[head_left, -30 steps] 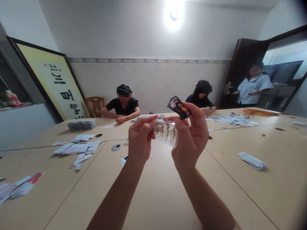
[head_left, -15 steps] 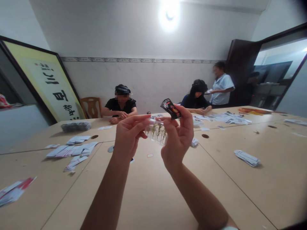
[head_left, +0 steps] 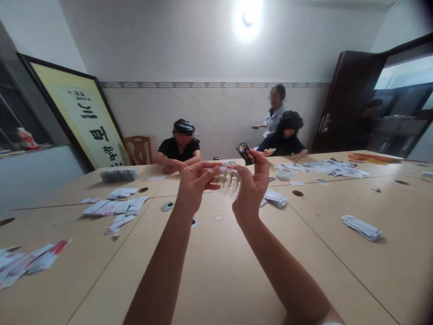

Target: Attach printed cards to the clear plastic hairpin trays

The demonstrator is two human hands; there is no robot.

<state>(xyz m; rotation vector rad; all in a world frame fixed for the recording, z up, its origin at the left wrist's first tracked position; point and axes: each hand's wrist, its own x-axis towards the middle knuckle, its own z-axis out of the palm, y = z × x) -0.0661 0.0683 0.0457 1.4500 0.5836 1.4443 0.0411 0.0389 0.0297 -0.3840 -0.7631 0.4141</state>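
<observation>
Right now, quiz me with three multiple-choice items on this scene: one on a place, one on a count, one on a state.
1. Where is the clear packet?
A. flat on the table
B. held up between both hands
C. on the chair

2. How many other people are in view?
A. one
B. three
C. five

3. The right hand pinches the dark card, which is:
A. raised above the packet
B. under a pile
C. torn in two

Answers: 1 B, the left hand and right hand grip its ends. 2 B, two sit, one stands. 3 A, it sticks up from the fingers.

Clear packet (head_left: 229,181) between both hands, above table (head_left: 219,271), card stacks (head_left: 117,207) left
</observation>
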